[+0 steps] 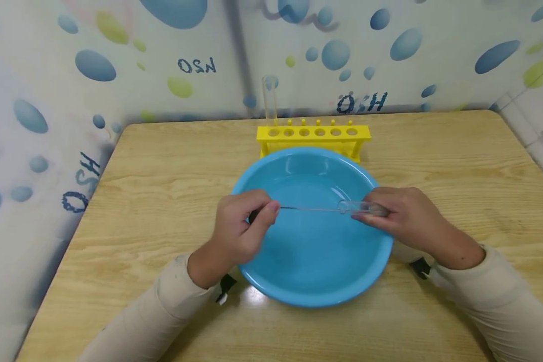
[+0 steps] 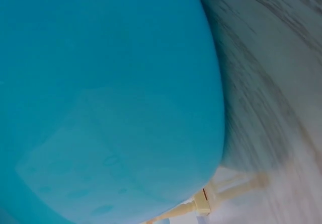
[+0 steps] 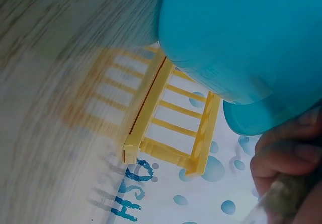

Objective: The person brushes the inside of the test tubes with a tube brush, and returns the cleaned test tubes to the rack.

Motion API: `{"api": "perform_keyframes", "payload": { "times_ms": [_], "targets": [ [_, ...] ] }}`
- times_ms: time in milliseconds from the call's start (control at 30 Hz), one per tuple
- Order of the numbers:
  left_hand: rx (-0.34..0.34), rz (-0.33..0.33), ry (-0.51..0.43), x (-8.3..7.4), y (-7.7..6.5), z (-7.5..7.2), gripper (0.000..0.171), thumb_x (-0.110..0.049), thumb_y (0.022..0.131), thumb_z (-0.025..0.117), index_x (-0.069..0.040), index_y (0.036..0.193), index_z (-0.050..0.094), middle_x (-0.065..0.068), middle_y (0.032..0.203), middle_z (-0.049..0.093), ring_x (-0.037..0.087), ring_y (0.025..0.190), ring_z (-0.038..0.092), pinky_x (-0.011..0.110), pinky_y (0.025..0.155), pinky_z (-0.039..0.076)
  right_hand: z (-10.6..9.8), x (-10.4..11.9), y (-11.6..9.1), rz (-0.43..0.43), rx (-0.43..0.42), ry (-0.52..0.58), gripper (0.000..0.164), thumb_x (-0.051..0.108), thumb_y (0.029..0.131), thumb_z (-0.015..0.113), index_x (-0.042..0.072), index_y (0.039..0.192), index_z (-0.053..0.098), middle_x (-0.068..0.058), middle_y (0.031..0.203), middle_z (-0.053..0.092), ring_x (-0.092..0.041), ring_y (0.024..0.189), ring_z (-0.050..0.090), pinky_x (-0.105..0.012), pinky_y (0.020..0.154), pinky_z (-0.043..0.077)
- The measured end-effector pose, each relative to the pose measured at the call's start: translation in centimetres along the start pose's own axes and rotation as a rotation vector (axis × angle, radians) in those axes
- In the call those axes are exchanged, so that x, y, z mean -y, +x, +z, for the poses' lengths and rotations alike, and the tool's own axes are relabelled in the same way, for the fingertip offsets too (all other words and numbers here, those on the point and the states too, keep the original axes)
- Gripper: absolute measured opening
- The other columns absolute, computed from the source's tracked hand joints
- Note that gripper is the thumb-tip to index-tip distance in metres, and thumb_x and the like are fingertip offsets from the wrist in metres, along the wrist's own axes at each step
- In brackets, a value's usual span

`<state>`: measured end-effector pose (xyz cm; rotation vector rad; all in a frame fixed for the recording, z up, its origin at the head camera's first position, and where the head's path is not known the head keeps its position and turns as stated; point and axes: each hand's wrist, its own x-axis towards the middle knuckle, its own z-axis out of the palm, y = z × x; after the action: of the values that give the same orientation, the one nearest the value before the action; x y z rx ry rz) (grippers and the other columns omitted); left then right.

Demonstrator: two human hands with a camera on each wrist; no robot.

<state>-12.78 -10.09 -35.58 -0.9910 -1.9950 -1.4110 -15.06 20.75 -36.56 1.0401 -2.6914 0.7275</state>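
Note:
Over the blue basin (image 1: 314, 298), my left hand (image 1: 240, 226) grips the handle end of a test tube brush (image 1: 308, 209), whose thin wire runs straight to the right. The wire enters the mouth of a glass test tube (image 1: 349, 206), which lies nearly level. My right hand (image 1: 409, 216) holds that tube between thumb and fingers, and the brush's brownish bristles (image 1: 378, 209) sit inside it. In the right wrist view, my curled fingers (image 3: 282, 151) wrap the tube at the lower right. The left wrist view shows mostly the basin's outer wall (image 2: 115, 83), with the hand out of sight.
A yellow test tube rack (image 1: 314, 133) stands right behind the basin. One upright test tube (image 1: 270, 100) is in its leftmost hole. The wooden table (image 1: 172, 176) meets a wall (image 1: 235, 35) printed with bubbles at its back edge.

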Motion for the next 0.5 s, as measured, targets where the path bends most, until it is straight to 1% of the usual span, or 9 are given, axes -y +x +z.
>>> {"api": "perform_keyframes", "payload": {
  "times_ms": [100, 200, 300, 367, 433, 500],
  "targets": [
    [-0.030, -0.050, -0.036, 0.2, 0.0, -0.3, 0.049, -0.030, 0.105, 0.049, -0.005, 0.063, 0.052, 0.002, 0.055, 0.046, 0.009, 0.051, 0.040, 0.018, 0.046, 0.034, 0.1, 0.1, 0.0, 0.017, 0.003, 0.000, 0.015, 0.018, 0.082, 0.082, 0.020, 0.084, 0.067, 0.013, 0.067, 0.051, 0.001, 0.062, 0.047, -0.018, 0.053, 0.043],
    [-0.051, -0.076, -0.042, 0.3, 0.3, -0.8, 0.046, -0.025, 0.104, 0.051, -0.004, 0.063, 0.051, 0.003, 0.055, 0.046, 0.010, 0.051, 0.040, 0.019, 0.047, 0.034, 0.1, 0.1, 0.0, 0.032, 0.008, -0.001, 0.014, 0.019, 0.083, 0.081, 0.020, 0.085, 0.067, 0.013, 0.068, 0.052, 0.000, 0.062, 0.047, -0.018, 0.053, 0.042],
    [-0.056, -0.078, -0.019, 0.2, 0.5, -1.4, 0.048, -0.027, 0.104, 0.050, -0.004, 0.062, 0.050, 0.003, 0.055, 0.044, 0.011, 0.051, 0.039, 0.020, 0.047, 0.033, 0.2, 0.1, 0.0, 0.036, 0.016, 0.006, 0.014, 0.019, 0.084, 0.081, 0.021, 0.085, 0.067, 0.012, 0.070, 0.053, 0.000, 0.063, 0.048, -0.019, 0.054, 0.043],
    [-0.054, -0.079, 0.002, 0.0, 0.7, -1.8, 0.051, -0.031, 0.105, 0.049, -0.004, 0.062, 0.049, 0.003, 0.054, 0.044, 0.010, 0.051, 0.039, 0.020, 0.046, 0.032, 0.2, 0.1, 0.0, 0.036, 0.023, 0.014, 0.013, 0.019, 0.084, 0.080, 0.021, 0.086, 0.067, 0.012, 0.071, 0.053, -0.001, 0.064, 0.049, -0.019, 0.055, 0.044],
    [-0.056, -0.080, 0.014, -0.1, 0.6, -2.2, 0.049, -0.029, 0.105, 0.049, -0.005, 0.061, 0.049, 0.003, 0.054, 0.043, 0.010, 0.051, 0.039, 0.019, 0.046, 0.032, 0.2, 0.1, 0.0, 0.037, 0.026, 0.016, 0.013, 0.018, 0.084, 0.080, 0.021, 0.086, 0.068, 0.012, 0.071, 0.054, -0.001, 0.065, 0.049, -0.019, 0.055, 0.044],
    [-0.061, -0.077, 0.017, 0.0, 0.6, -2.5, 0.045, -0.021, 0.102, 0.051, -0.005, 0.061, 0.049, 0.002, 0.054, 0.043, 0.010, 0.051, 0.039, 0.019, 0.047, 0.031, 0.1, 0.0, 0.0, 0.027, 0.024, 0.018, 0.013, 0.019, 0.084, 0.080, 0.020, 0.086, 0.067, 0.012, 0.071, 0.054, 0.000, 0.065, 0.048, -0.019, 0.055, 0.044]
  ]
}}
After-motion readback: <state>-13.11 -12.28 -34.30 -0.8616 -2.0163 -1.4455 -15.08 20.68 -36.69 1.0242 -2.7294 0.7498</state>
